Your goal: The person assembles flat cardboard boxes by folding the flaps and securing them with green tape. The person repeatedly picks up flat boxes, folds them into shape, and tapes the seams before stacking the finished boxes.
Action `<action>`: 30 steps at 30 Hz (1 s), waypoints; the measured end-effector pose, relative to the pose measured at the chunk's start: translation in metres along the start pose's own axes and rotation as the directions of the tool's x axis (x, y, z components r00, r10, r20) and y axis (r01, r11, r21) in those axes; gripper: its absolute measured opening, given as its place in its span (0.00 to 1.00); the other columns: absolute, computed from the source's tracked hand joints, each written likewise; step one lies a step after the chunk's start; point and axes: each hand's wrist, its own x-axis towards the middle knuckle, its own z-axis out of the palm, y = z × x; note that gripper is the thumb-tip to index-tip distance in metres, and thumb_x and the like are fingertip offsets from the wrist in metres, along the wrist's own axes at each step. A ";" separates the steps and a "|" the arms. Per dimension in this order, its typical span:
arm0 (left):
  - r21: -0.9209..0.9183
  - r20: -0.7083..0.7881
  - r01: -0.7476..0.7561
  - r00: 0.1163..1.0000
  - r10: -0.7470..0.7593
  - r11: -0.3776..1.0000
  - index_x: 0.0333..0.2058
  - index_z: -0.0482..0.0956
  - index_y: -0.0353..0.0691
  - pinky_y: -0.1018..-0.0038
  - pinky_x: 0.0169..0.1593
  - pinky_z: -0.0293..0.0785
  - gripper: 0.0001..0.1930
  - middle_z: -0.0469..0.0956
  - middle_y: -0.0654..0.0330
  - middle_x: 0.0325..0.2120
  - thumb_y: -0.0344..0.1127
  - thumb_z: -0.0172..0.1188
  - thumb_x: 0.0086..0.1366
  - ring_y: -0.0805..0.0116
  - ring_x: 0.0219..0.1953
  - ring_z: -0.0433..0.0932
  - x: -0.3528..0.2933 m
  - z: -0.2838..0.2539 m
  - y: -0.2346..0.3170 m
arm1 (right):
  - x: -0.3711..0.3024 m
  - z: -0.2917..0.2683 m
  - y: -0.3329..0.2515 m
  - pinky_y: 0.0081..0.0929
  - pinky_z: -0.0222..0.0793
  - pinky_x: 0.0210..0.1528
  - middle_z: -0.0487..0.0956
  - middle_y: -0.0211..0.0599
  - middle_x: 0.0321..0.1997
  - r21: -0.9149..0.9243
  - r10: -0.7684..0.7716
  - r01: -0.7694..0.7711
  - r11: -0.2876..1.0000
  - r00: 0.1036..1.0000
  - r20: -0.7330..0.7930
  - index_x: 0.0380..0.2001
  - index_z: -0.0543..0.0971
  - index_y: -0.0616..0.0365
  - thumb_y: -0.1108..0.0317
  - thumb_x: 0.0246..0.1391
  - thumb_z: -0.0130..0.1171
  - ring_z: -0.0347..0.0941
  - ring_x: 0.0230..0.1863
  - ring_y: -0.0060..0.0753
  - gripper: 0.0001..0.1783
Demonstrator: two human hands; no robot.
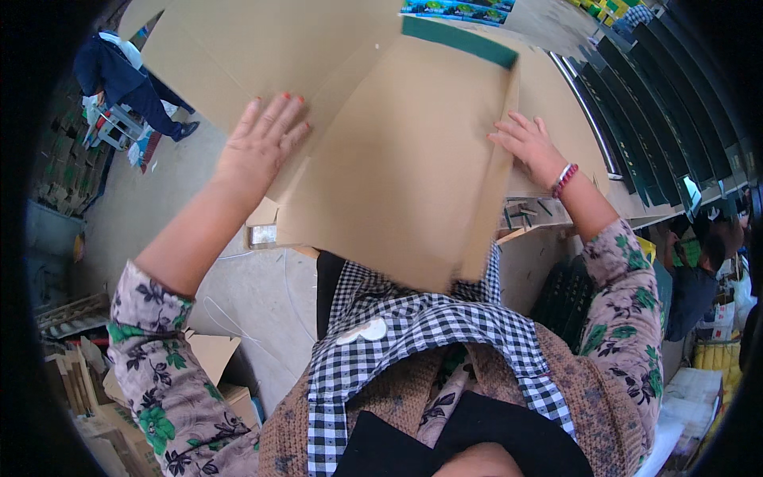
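Observation:
A brown cardboard box blank (389, 159) spreads out in front of me, partly folded, with a dark green strip (461, 41) along its far edge. My left hand (266, 143) lies palm down on its left panel, fingers stretched out. At the right, a narrow side wall (489, 191) stands folded up. My right hand (534, 149) touches this wall from outside with its fingers apart; its thumb is not clearly seen. The near edge of the cardboard reaches my checked apron (445, 334) and is blurred.
Dark green folded sheets (652, 111) stand in rows at the right. A person in dark clothes (131, 83) stands at the far left, and another person (691, 278) is at the right. Cardboard pieces (211, 354) lie at the lower left, near a thin white cord (230, 318).

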 end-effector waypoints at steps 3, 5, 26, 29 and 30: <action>-0.009 0.085 -0.130 0.988 0.131 0.991 0.63 0.68 0.50 0.55 0.72 0.42 0.26 0.58 0.61 0.68 0.39 0.52 0.65 0.60 0.71 0.50 0.018 0.023 0.018 | -0.034 -0.003 0.005 0.43 0.59 0.67 0.70 0.39 0.64 0.119 -0.177 0.173 0.978 0.984 0.026 0.49 0.80 0.45 0.80 0.42 0.63 0.55 0.70 0.56 0.27; -0.081 0.037 -0.185 0.981 0.188 0.979 0.52 0.78 0.46 0.62 0.65 0.58 0.19 0.74 0.60 0.55 0.35 0.55 0.61 0.61 0.63 0.65 0.036 0.025 0.026 | -0.042 -0.006 0.000 0.45 0.63 0.63 0.73 0.41 0.60 0.158 -0.167 0.152 0.976 0.982 0.084 0.46 0.81 0.49 0.77 0.43 0.64 0.60 0.67 0.56 0.23; -0.595 0.060 -0.066 0.990 0.127 0.801 0.61 0.61 0.25 0.57 0.71 0.46 0.57 0.44 0.27 0.66 0.63 0.72 0.43 0.36 0.71 0.40 0.041 -0.040 0.127 | -0.017 -0.004 -0.031 0.44 0.73 0.40 0.80 0.43 0.29 0.064 0.167 -0.174 0.983 0.981 0.103 0.31 0.74 0.56 0.60 0.59 0.55 0.76 0.39 0.49 0.11; -0.543 0.117 -0.115 0.971 0.210 0.832 0.61 0.64 0.27 0.57 0.72 0.46 0.56 0.45 0.27 0.66 0.61 0.74 0.40 0.34 0.71 0.41 0.044 -0.045 0.118 | -0.016 0.002 -0.035 0.45 0.73 0.40 0.80 0.45 0.29 0.064 0.182 -0.190 0.980 0.978 0.104 0.31 0.75 0.57 0.60 0.59 0.54 0.76 0.39 0.49 0.11; -0.552 0.048 -0.175 0.969 0.241 0.815 0.60 0.67 0.29 0.58 0.71 0.49 0.52 0.47 0.28 0.66 0.59 0.75 0.41 0.33 0.70 0.45 0.046 -0.045 0.113 | -0.015 0.004 -0.037 0.45 0.73 0.40 0.80 0.45 0.29 0.032 0.218 -0.221 0.975 0.973 0.070 0.30 0.75 0.57 0.61 0.59 0.54 0.76 0.39 0.50 0.11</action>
